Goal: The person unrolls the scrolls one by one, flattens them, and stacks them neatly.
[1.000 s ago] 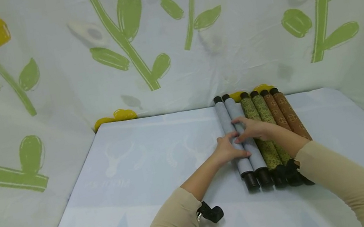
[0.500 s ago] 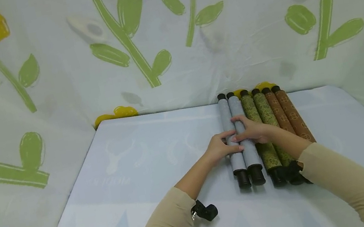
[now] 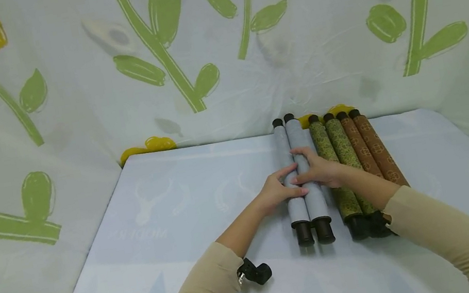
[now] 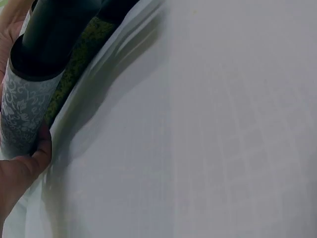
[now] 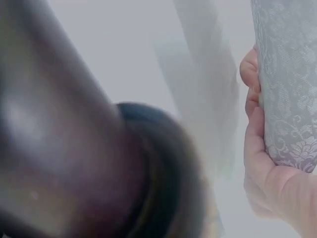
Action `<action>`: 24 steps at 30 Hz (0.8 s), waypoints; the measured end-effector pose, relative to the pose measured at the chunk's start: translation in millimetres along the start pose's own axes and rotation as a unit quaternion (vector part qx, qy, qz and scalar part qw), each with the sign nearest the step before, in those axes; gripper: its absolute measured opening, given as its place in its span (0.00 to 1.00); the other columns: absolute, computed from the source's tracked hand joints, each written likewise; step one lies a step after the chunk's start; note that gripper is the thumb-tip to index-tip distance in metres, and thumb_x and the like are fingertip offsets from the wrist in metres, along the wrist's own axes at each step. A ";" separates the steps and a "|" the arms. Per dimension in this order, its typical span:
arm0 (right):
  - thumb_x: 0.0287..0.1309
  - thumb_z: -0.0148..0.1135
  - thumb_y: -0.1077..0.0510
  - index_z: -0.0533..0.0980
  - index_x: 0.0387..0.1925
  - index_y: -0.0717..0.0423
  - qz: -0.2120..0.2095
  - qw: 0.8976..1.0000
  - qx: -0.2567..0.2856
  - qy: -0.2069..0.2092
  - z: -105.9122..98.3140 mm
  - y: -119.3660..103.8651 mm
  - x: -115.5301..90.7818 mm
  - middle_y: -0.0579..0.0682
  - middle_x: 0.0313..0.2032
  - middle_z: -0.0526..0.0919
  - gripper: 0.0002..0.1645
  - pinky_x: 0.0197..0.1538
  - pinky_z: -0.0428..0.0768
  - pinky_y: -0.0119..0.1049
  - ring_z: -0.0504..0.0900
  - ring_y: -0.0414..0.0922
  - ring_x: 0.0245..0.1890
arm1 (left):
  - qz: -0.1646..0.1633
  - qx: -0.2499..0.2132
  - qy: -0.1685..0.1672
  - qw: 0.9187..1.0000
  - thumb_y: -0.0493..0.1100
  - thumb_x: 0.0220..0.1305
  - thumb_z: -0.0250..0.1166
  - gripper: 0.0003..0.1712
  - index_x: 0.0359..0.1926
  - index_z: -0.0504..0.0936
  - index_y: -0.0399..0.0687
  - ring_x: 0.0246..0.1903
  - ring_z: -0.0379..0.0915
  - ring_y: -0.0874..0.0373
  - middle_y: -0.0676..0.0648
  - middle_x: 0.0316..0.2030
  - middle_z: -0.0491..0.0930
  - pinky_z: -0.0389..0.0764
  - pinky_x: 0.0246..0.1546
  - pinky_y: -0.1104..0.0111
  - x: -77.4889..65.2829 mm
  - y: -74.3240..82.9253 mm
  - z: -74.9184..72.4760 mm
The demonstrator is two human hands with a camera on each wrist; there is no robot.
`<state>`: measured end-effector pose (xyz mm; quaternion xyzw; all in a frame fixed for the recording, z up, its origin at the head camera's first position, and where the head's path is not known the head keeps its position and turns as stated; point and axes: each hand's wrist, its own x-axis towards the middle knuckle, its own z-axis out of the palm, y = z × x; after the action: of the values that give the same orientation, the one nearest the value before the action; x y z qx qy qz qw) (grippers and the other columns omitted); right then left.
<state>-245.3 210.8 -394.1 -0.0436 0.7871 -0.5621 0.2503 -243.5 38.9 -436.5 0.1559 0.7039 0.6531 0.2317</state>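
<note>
The left scroll [image 3: 297, 207] and right scroll [image 3: 317, 203] have pale grey-blue, floral-patterned coverings and dark end caps. Position: side by side over the tabletop [image 3: 199, 189], apart from the green scrolls [image 3: 347, 200]. Left grip [image 3: 276, 191]: fingers and thumb curled around the left scroll at mid-length. Right grip [image 3: 321, 170]: curled around the right scroll from the opposite side. Both scrolls sit between the two palms.

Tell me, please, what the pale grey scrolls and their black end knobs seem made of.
The pale grey scrolls look covered in satiny brocade, given their silvery floral pattern. The black end knobs could be plastic or lacquered wood: smooth, with a faint sheen.
</note>
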 end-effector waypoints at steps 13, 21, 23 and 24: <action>0.56 0.66 0.59 0.39 0.73 0.50 -0.027 0.999 -0.030 0.014 17.7 -13.4 -2.4 0.67 0.70 0.37 0.55 0.60 0.64 0.54 0.52 0.63 0.66 | 0.026 0.048 -0.014 0.998 0.35 0.51 0.72 0.46 0.70 0.62 0.53 0.69 0.48 0.57 0.48 0.71 0.56 0.58 0.66 0.61 -16.1 11.1 -16.6; 0.54 0.68 0.57 0.42 0.73 0.50 -0.036 0.997 -0.052 0.035 34.5 -22.7 -2.0 0.66 0.70 0.45 0.56 0.59 0.65 0.53 0.61 0.61 0.62 | 0.045 0.079 -0.012 0.996 0.36 0.49 0.73 0.47 0.70 0.62 0.51 0.68 0.53 0.56 0.47 0.69 0.59 0.60 0.64 0.60 -30.7 14.5 -31.0; 0.53 0.68 0.57 0.42 0.72 0.50 -0.038 0.997 -0.051 0.040 38.4 -24.5 -1.3 0.65 0.70 0.46 0.56 0.61 0.63 0.54 0.59 0.61 0.64 | 0.046 0.087 -0.012 0.995 0.36 0.49 0.73 0.47 0.70 0.62 0.50 0.67 0.54 0.56 0.47 0.69 0.60 0.61 0.64 0.60 -34.9 16.2 -34.8; 0.53 0.69 0.57 0.43 0.72 0.50 -0.038 0.997 -0.052 0.042 40.3 -25.1 -0.6 0.65 0.70 0.46 0.56 0.61 0.63 0.54 0.58 0.60 0.64 | 0.048 0.091 -0.012 0.995 0.37 0.49 0.73 0.47 0.70 0.62 0.50 0.67 0.54 0.55 0.47 0.69 0.60 0.62 0.64 0.60 -36.9 17.2 -36.8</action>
<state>-232.3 167.2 -380.9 -0.0632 0.8225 -0.5313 0.1929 -233.2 -9.8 -413.4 0.2177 0.7491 0.5948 0.1940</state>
